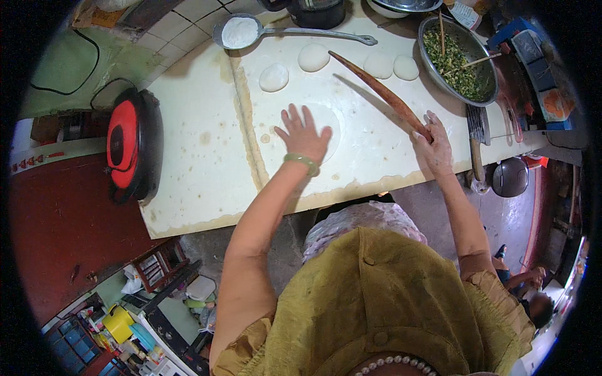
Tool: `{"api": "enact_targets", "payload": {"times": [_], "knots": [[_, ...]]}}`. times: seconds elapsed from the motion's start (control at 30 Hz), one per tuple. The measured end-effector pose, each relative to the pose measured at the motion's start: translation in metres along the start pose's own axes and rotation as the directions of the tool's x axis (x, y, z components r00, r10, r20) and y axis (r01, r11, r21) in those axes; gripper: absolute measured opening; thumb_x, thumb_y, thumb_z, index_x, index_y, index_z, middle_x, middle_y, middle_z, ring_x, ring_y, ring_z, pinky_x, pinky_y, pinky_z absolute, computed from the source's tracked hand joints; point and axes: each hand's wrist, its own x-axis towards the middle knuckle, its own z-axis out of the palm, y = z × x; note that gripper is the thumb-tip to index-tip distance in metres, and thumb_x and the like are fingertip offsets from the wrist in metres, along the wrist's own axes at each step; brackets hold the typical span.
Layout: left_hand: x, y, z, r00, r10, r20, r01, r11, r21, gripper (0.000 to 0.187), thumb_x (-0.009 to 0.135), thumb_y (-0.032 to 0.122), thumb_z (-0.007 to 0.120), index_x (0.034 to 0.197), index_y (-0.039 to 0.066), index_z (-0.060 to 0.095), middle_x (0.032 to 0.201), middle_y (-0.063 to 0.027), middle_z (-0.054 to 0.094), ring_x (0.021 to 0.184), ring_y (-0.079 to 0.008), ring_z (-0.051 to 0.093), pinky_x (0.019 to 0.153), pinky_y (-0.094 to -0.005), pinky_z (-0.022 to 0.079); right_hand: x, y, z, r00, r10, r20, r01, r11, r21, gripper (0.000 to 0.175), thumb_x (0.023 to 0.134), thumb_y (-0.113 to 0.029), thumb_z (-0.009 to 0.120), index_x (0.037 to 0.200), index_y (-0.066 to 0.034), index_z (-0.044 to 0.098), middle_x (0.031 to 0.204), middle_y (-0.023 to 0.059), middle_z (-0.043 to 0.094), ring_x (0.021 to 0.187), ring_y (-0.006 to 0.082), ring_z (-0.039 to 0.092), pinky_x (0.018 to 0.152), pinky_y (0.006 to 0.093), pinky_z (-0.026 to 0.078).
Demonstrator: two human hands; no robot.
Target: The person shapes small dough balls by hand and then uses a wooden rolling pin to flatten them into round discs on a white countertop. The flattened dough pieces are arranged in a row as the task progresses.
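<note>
My left hand (304, 136), with a jade-green bangle at the wrist, lies with fingers spread over a thin round of rolled dough (331, 127). Part of the round is hidden under the palm. In my right hand (435, 145) is one end of a tapered wooden rolling pin (381, 89); its tip points away toward the back of the counter. Behind the flat round sit several dough pieces: one ball (273, 77), another (314, 58), and a pair (377, 65) at the right beyond the pin.
A ladle of flour (240, 32) lies at the back. A steel bowl (489, 96) of chopped green filling holds chopsticks. A cleaver (477, 145) overhangs the front edge at right. A red-and-black electric griddle (126, 145) stands at the counter's left end. Another person (526, 282) sits at far right.
</note>
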Motion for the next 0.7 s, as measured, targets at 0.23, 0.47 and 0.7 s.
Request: {"api": "enact_targets", "payload": {"times": [0.23,0.47,0.7], "knots": [[-0.001,-0.03,-0.018,0.873,0.432,0.228,-0.469,0.871,0.145,0.076,0.088,0.038,0.055,0.145,-0.002,0.026,0.155,-0.022,0.014,0.144,-0.0388,0.009,0.113,-0.0578,0.011,0.001,0.007,-0.001,0.996,-0.088,-0.013,0.085,0.982,-0.166,0.028,0.078,-0.02,0.07,0.096,0.0001,0.062,0.135,0.0151,0.051,0.12,0.0318,0.051,0.098,0.0375,0.044],[0.021,-0.032,-0.03,0.996,0.053,-0.076,-0.049,0.997,0.061,0.044,0.08,0.02,0.061,0.118,-0.001,0.052,0.118,-0.0175,0.056,0.106,-0.0348,0.055,0.085,-0.0441,0.049,-0.008,0.015,-0.003,0.972,-0.231,-0.049,0.204,0.925,-0.32,0.023,0.076,-0.018,0.071,0.09,-0.0044,0.059,0.126,0.0112,0.056,0.101,0.0315,0.054,0.086,0.0426,0.044],[0.036,-0.03,-0.026,0.979,-0.201,0.016,0.202,0.974,-0.107,0.029,0.076,0.026,0.059,0.094,0.005,0.067,0.094,-0.0187,0.066,0.086,-0.0357,0.063,0.08,-0.0427,0.049,-0.008,0.025,0.003,0.955,-0.282,-0.09,0.245,0.924,-0.293,0.023,0.078,-0.019,0.069,0.093,-0.0062,0.057,0.122,0.0085,0.058,0.099,0.0306,0.053,0.083,0.0437,0.042]]}}
